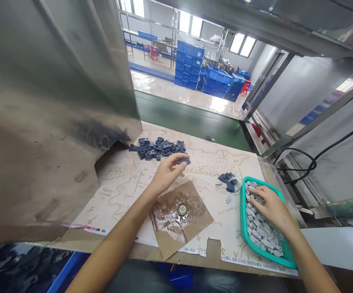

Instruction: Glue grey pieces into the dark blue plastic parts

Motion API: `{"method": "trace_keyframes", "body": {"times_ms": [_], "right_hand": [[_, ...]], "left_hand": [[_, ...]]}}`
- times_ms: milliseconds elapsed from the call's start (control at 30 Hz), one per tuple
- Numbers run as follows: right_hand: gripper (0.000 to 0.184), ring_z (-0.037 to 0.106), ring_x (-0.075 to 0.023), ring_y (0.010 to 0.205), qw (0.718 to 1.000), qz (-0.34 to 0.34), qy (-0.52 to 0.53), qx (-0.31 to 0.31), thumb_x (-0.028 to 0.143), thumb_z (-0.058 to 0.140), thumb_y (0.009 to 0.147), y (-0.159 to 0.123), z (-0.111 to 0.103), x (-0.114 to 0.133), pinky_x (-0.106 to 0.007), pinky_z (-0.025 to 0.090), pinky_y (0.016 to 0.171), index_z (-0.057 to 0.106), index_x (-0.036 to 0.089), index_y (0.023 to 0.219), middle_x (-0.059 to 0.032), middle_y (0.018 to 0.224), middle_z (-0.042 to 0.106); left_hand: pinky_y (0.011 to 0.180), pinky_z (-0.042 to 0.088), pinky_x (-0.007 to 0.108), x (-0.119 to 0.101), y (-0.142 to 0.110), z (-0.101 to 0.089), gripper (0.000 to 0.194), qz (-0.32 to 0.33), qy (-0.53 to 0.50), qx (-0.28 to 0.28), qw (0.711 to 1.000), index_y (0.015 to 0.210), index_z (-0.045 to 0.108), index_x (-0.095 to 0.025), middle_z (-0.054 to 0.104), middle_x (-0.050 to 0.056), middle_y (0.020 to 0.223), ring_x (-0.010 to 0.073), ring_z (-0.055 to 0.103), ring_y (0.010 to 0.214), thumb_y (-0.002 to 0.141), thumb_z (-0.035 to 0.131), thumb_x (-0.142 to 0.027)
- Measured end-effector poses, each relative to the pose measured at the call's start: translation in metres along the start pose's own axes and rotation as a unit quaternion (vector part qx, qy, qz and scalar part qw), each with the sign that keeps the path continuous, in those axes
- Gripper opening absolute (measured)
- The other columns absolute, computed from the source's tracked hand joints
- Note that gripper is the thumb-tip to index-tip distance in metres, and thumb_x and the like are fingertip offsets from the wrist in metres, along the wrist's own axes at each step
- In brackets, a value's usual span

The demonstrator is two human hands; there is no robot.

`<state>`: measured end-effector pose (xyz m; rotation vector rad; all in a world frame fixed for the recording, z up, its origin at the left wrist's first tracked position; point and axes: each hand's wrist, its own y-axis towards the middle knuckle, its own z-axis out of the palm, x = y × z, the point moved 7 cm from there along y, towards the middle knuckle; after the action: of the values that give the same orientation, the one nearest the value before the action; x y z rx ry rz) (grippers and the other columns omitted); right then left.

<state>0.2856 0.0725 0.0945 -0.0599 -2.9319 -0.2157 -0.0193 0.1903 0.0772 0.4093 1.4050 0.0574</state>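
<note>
The left hand (166,174) pinches a dark blue plastic piece (184,161) between thumb and fingertips, near a loose pile of matching pieces (156,148) on a map-printed sheet (213,162). The right hand (272,206) lies spread open on grey pieces (263,232) heaped in a teal plastic basket (242,217).

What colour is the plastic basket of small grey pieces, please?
The plastic basket is teal-green; head view.

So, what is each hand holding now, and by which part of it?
The left hand pinches a dark blue plastic piece by one end; the right hand rests on grey pieces in a green basket.
</note>
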Motion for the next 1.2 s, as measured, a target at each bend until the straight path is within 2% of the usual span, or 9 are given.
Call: {"method": "trace_keyframes", "body": {"times_ms": [167, 233, 300, 467, 633, 767, 833, 1033, 1200], "right_hand": [[0.031, 0.065, -0.0264, 0.09, 0.998, -0.04, -0.02, 0.037, 0.033, 0.043, 0.081, -0.01, 0.005, -0.003, -0.039, 0.054, 0.073, 0.068, 0.02, 0.094, -0.013, 0.1, 0.066], [0.033, 0.064, -0.0269, 0.092, 0.997, -0.042, -0.036, 0.053, 0.032, 0.042, 0.081, -0.009, 0.008, -0.004, -0.04, 0.053, 0.076, 0.068, 0.018, 0.096, -0.0136, 0.099, 0.066], [0.032, 0.064, -0.0278, 0.091, 0.996, -0.021, -0.069, 0.057, 0.032, 0.041, 0.081, -0.006, 0.009, -0.006, -0.04, 0.053, 0.074, 0.067, 0.019, 0.094, -0.0127, 0.094, 0.067], [0.021, 0.063, -0.0254, 0.078, 0.996, 0.016, -0.082, 0.039, 0.032, 0.042, 0.076, 0.003, 0.005, -0.004, -0.035, 0.049, 0.06, 0.061, 0.022, 0.079, -0.0094, 0.085, 0.068], [0.015, 0.056, -0.0179, 0.057, 0.995, 0.071, 0.065, -0.032, 0.036, 0.053, 0.07, -0.002, -0.016, 0.009, -0.029, 0.046, 0.05, 0.054, 0.022, 0.074, -0.0029, 0.064, 0.058], [0.032, 0.062, -0.0172, 0.067, 0.953, 0.094, 0.286, -0.028, 0.044, 0.062, 0.075, -0.02, -0.006, 0.053, -0.028, 0.052, 0.055, 0.064, 0.021, 0.096, -0.0058, 0.082, 0.066], [0.03, 0.062, -0.0163, 0.063, 0.938, 0.075, 0.339, 0.003, 0.044, 0.067, 0.073, -0.025, 0.012, 0.086, -0.028, 0.053, 0.056, 0.066, 0.021, 0.092, -0.0052, 0.08, 0.068], [0.029, 0.042, -0.0097, 0.041, 0.93, 0.009, 0.365, 0.045, 0.046, 0.067, 0.073, -0.01, 0.075, 0.156, -0.022, 0.037, 0.04, 0.06, 0.018, 0.07, 0.004, 0.048, 0.048], [0.032, 0.042, -0.0099, 0.044, 0.943, -0.095, 0.309, 0.076, 0.046, 0.057, 0.081, 0.011, 0.092, 0.178, -0.022, 0.035, 0.044, 0.051, 0.019, 0.065, 0.0046, 0.049, 0.044]], "left_hand": [[0.049, 0.053, 0.022, 0.023, -0.018, -0.058, 0.033, -0.099, 0.005, -0.129, 0.987, 0.086, 0.067, -0.016, 0.056, -0.002, 0.062, 0.0103, 0.054, 0.055, 0.062, 0.069, -0.04], [0.051, 0.052, 0.022, 0.03, -0.021, -0.071, 0.036, -0.121, 0.012, -0.163, 0.979, 0.085, 0.066, -0.015, 0.054, -0.003, 0.06, 0.0098, 0.052, 0.054, 0.06, 0.069, -0.04], [0.052, 0.052, 0.023, 0.035, -0.02, -0.072, 0.038, -0.13, 0.012, -0.168, 0.977, 0.087, 0.066, -0.015, 0.053, -0.003, 0.061, 0.0104, 0.053, 0.056, 0.06, 0.068, -0.042], [0.051, 0.051, 0.023, 0.04, -0.019, -0.054, 0.04, -0.133, 0.025, -0.118, 0.984, 0.086, 0.066, -0.015, 0.059, 0.0, 0.069, 0.0117, 0.055, 0.058, 0.06, 0.067, -0.045], [0.052, 0.052, 0.023, 0.044, -0.021, -0.047, 0.036, -0.131, 0.028, -0.087, 0.987, 0.086, 0.068, -0.016, 0.065, 0.002, 0.077, 0.0114, 0.057, 0.059, 0.062, 0.068, -0.043], [0.05, 0.052, 0.021, 0.043, -0.019, -0.05, 0.032, -0.12, 0.011, -0.094, 0.988, 0.085, 0.068, -0.016, 0.063, 0.001, 0.072, 0.011, 0.056, 0.058, 0.063, 0.067, -0.039], [0.05, 0.052, 0.02, 0.042, -0.017, -0.051, 0.03, -0.111, 0.002, -0.097, 0.989, 0.084, 0.067, -0.016, 0.063, 0.001, 0.071, 0.0109, 0.056, 0.059, 0.063, 0.067, -0.037], [0.049, 0.05, 0.018, 0.054, -0.015, -0.049, 0.027, -0.118, -0.001, -0.085, 0.989, 0.086, 0.066, -0.014, 0.063, 0.002, 0.073, 0.0094, 0.055, 0.058, 0.065, 0.063, -0.032], [0.051, 0.049, 0.018, 0.058, -0.013, -0.047, 0.024, -0.104, 0.011, -0.059, 0.993, 0.088, 0.066, -0.014, 0.065, 0.003, 0.078, 0.0082, 0.054, 0.057, 0.07, 0.061, -0.029]]}}
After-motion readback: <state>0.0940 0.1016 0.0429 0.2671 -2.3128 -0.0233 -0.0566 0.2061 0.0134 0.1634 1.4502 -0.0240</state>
